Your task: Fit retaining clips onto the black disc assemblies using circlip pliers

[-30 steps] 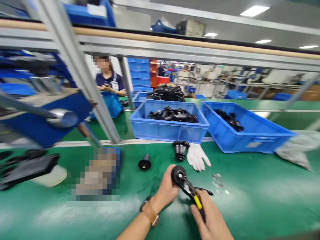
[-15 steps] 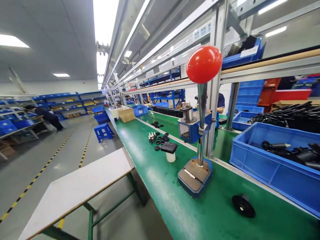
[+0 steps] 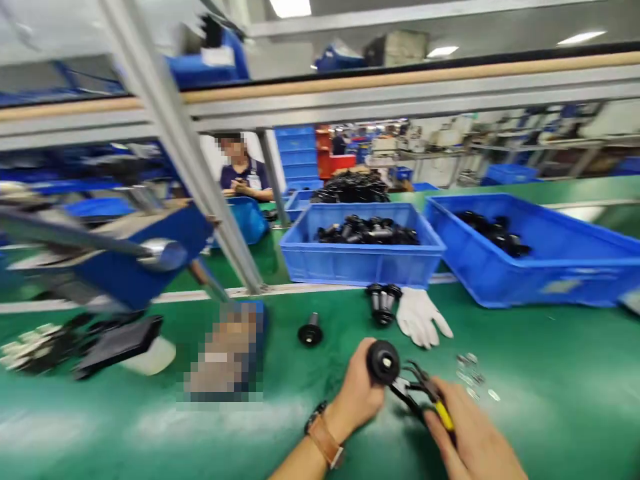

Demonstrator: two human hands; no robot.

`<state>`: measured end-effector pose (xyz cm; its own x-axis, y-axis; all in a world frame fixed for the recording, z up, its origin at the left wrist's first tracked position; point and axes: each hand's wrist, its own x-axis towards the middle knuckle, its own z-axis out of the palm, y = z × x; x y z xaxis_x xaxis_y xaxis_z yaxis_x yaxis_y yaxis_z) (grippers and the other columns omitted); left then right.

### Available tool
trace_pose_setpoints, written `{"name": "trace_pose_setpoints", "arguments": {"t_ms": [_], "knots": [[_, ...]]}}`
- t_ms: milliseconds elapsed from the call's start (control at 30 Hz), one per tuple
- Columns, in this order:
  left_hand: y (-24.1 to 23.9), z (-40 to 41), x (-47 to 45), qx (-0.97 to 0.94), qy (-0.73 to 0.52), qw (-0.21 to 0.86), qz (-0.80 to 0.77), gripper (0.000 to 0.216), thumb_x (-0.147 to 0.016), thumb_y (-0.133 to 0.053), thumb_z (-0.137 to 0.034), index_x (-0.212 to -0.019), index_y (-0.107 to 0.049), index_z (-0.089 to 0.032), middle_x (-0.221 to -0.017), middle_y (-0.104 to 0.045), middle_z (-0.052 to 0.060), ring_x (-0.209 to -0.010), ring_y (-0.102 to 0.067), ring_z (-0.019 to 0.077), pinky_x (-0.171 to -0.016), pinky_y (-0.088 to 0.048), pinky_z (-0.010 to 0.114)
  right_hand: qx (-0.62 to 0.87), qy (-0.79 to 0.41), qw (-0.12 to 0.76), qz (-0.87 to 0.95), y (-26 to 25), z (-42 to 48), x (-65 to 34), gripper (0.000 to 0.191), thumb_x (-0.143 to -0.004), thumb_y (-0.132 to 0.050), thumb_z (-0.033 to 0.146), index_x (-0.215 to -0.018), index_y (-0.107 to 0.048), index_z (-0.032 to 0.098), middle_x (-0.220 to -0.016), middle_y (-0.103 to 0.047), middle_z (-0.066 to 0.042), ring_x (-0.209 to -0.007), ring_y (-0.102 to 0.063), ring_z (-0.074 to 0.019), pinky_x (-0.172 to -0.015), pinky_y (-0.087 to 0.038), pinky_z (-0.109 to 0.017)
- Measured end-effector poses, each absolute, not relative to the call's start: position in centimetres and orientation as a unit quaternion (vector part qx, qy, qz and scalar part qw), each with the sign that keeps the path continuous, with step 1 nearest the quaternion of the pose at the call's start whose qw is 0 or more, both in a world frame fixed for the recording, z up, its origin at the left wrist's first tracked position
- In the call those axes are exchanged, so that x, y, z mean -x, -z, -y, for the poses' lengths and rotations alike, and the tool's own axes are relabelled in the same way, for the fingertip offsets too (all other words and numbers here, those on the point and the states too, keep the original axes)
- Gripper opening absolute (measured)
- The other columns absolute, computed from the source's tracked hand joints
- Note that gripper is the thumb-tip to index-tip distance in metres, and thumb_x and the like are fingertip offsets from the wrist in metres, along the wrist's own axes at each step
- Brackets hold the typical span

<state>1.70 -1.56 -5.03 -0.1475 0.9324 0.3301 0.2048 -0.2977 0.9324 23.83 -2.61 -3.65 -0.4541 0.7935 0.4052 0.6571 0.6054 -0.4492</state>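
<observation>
The left hand point(image 3: 361, 392) curls its fingers round a black wheel point(image 3: 383, 363), while the right hand point(image 3: 473, 423), fingers bent round pliers point(image 3: 440, 411), has just pulled them off the wheel, leaving its middle free.

Your table point(image 3: 150, 433) is green, the large bins point(image 3: 357, 262) blue; the round part point(image 3: 383, 364) you hold is black with a pale centre, your pliers point(image 3: 424, 383) dark and yellow, your watch strap point(image 3: 325, 440) brown, the glove point(image 3: 423, 319) white.
</observation>
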Motion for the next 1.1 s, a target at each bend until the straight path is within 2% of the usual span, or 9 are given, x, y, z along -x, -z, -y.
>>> {"name": "trace_pose_setpoints", "arguments": {"t_ms": [200,367,533,800,1100], "knots": [[6.0,1.2,-1.2,-0.609,-0.554,0.274,-0.497,0.044,-0.072,-0.057,-0.008,-0.116,-0.064,-0.015,-0.113,-0.072,0.012,-0.108,-0.066,0.0274,-0.104,-0.049,0.045,0.481,-0.083,0.266,0.831,1.1,3.3,-22.6,0.030,-0.102,-0.045,0.035,-0.131,-0.049,0.024,-0.104,-0.061,-0.009,-0.089,-0.062,-0.0248,-0.075,-0.054,-0.040],[5.6,1.2,-1.1,-0.644,-0.535,0.261,-0.480,0.038,-0.074,-0.054,-0.005,-0.109,-0.066,-0.016,-0.105,-0.072,0.009,-0.099,-0.067,0.0240,-0.097,-0.053,0.040,0.481,-0.079,0.261,0.833,1.2,3.7,-22.5,0.030,-0.101,-0.047,0.031,-0.130,-0.048,0.024,-0.103,-0.058,-0.008,-0.087,-0.058,-0.0247,-0.074,-0.051,-0.040],[5.3,1.2,-1.1,-0.645,-0.532,0.262,-0.482,0.038,-0.074,-0.054,-0.004,-0.108,-0.068,-0.017,-0.108,-0.072,0.009,-0.102,-0.067,0.0250,-0.097,-0.052,0.040,0.478,-0.095,0.254,0.836,1.1,3.8,-22.1,0.029,-0.101,-0.047,0.029,-0.130,-0.048,0.023,-0.103,-0.056,-0.008,-0.088,-0.055,-0.0251,-0.074,-0.050,-0.041],[4.9,1.3,-1.1,-0.672,-0.514,0.250,-0.471,0.035,-0.076,-0.049,-0.001,-0.101,-0.065,-0.018,-0.102,-0.070,0.008,-0.096,-0.065,0.0224,-0.089,-0.052,0.035,0.484,-0.112,0.244,0.833,1.3,3.7,-21.7,0.029,-0.102,-0.045,0.030,-0.130,-0.047,0.023,-0.104,-0.055,-0.008,-0.089,-0.054,-0.0253,-0.076,-0.048,-0.041],[5.7,1.2,-1.0,-0.675,-0.512,0.246,-0.471,0.037,-0.078,-0.049,-0.002,-0.109,-0.062,-0.017,-0.103,-0.070,0.007,-0.095,-0.066,0.0216,-0.092,-0.053,0.037,0.487,-0.126,0.214,0.837,1.2,3.8,-22.0,0.036,-0.102,-0.043,0.025,-0.138,-0.043,0.022,-0.107,-0.056,-0.009,-0.092,-0.052,-0.0256,-0.077,-0.046,-0.041]]}}
